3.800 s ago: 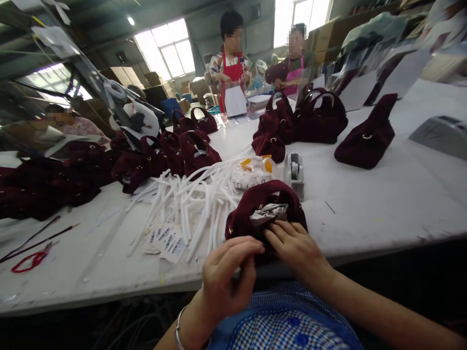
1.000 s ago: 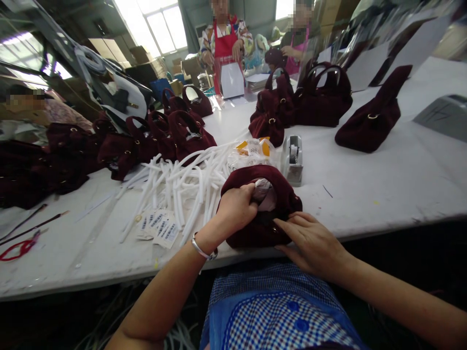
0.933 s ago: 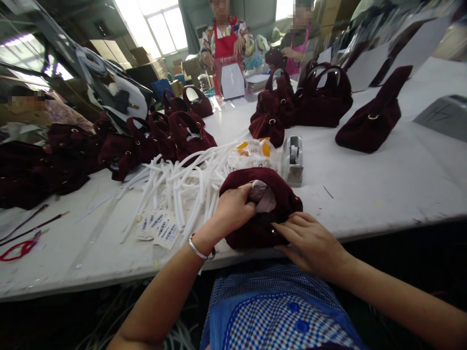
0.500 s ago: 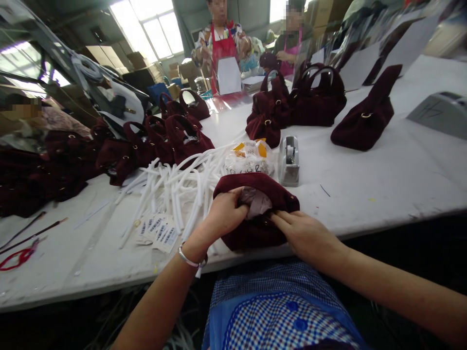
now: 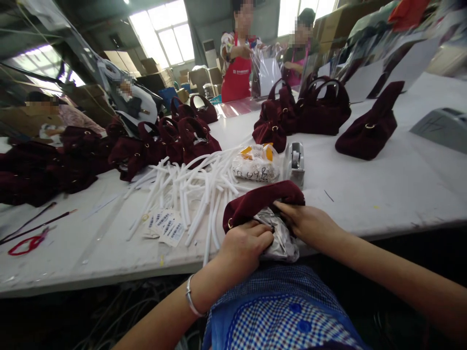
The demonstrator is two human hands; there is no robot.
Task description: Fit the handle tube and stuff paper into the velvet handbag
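Note:
A dark burgundy handbag [image 5: 260, 200] lies tipped at the table's front edge, its mouth turned towards me. Crumpled pale stuffing paper [image 5: 282, 238] bulges out of the opening. My left hand [image 5: 246, 245] is closed, its curled fingers pressing on the paper at the mouth's left side. At the right side, my right hand [image 5: 308, 221] grips the bag by the opening, with some fingertips hidden inside it. A gold ring fitting shows on the bag's left end.
White tubes [image 5: 197, 189] and barcode tags [image 5: 170, 226] lie to the left. Behind the bag are a plastic packet [image 5: 255, 165] and a tape dispenser [image 5: 295, 163]. More burgundy handbags [image 5: 323, 109] stand farther back. A co-worker in a red apron [image 5: 236, 80] handles clear plastic across the table.
The handbag has tipped so its mouth faces me, and far more stuffing paper shows. My left hand has moved down and right onto the paper. The co-worker has lifted the clear plastic.

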